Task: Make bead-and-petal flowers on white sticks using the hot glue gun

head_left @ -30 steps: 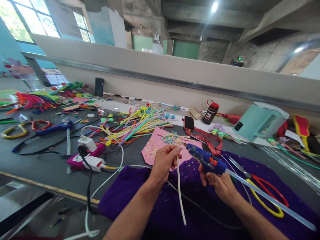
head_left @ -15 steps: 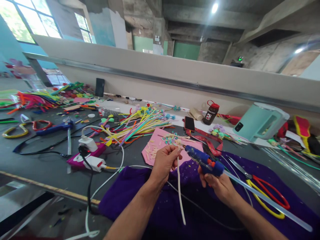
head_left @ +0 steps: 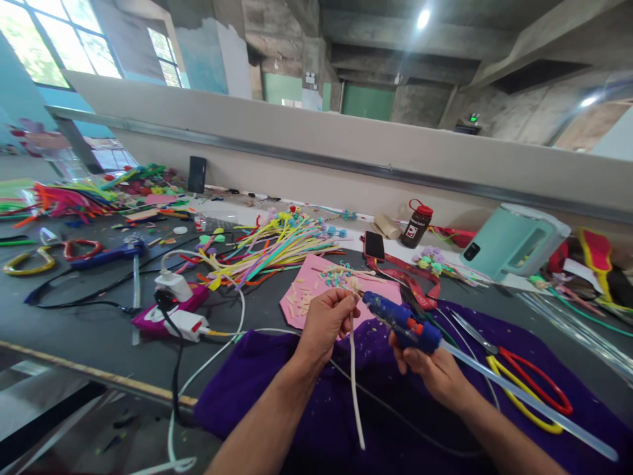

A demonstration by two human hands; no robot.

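Note:
My left hand (head_left: 329, 321) pinches a cream-coloured pipe cleaner (head_left: 354, 389) near its top, and the stem hangs down below the fingers. A blue hot glue gun (head_left: 403, 321) is gripped in my right hand (head_left: 428, 366), its nozzle close to the top of the pipe cleaner. Whether the nozzle touches it I cannot tell. From the back of the gun a long clear glue stick (head_left: 529, 396) sticks out to the lower right. Behind my left hand lies a pink sheet (head_left: 291, 287) with small cream pieces and coloured bits on it.
Purple cloth (head_left: 247, 389) spreads beneath my hands, with large red-and-yellow-handled scissors (head_left: 529, 382) at right. Left stand a power strip (head_left: 171, 307) with cords and a second glue gun (head_left: 109, 256). Pipe cleaners (head_left: 277, 247), a phone (head_left: 374, 246), a bottle (head_left: 417, 225) and a kettle (head_left: 512, 241) sit behind.
The glue gun has shifted slightly left, its nozzle nearer my left fingertips. My left hand holds almost the same place, and the pipe cleaner's lower end has swung slightly left.

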